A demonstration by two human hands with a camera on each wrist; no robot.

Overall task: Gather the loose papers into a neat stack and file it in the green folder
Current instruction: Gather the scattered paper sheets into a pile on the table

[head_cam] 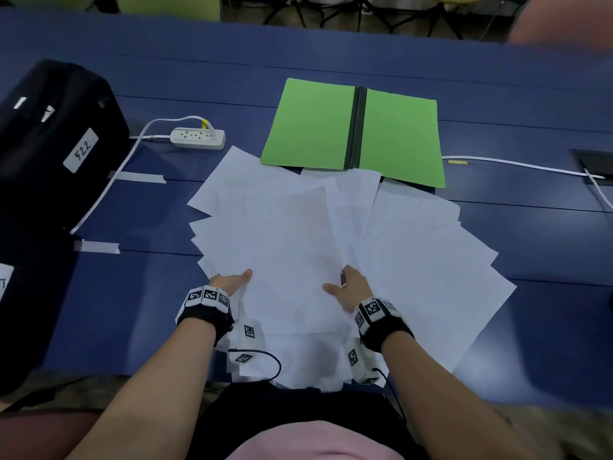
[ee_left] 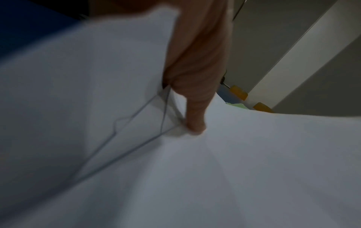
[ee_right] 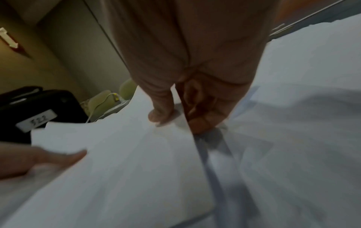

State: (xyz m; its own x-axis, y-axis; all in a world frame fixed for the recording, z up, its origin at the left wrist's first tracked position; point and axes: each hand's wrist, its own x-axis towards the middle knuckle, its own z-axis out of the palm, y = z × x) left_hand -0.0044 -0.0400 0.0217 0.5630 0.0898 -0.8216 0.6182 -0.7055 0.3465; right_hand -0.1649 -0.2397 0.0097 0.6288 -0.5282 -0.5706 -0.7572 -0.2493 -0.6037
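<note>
Several white loose papers (head_cam: 292, 240) lie fanned and overlapping on the blue table (head_cam: 547, 247), some hanging over its near edge. The green folder (head_cam: 315, 124) lies open and flat just behind them, its near edge partly on the sheets. My left hand (head_cam: 232, 282) pinches the left side of the middle sheets, with its thumb (ee_left: 195, 123) on top and its fingers hidden beneath. My right hand (head_cam: 348, 287) pinches their right side. Its thumb (ee_right: 160, 114) presses on top, and its fingers (ee_right: 205, 120) curl under the paper edge.
A black case (head_cam: 49, 144) labelled 522 stands at the left. A white power strip (head_cam: 198, 138) with its cord lies left of the folder. Tape strips (head_cam: 139, 176) hold the cord down. Another white cable (head_cam: 517, 166) runs right to a dark table recess (head_cam: 593, 161).
</note>
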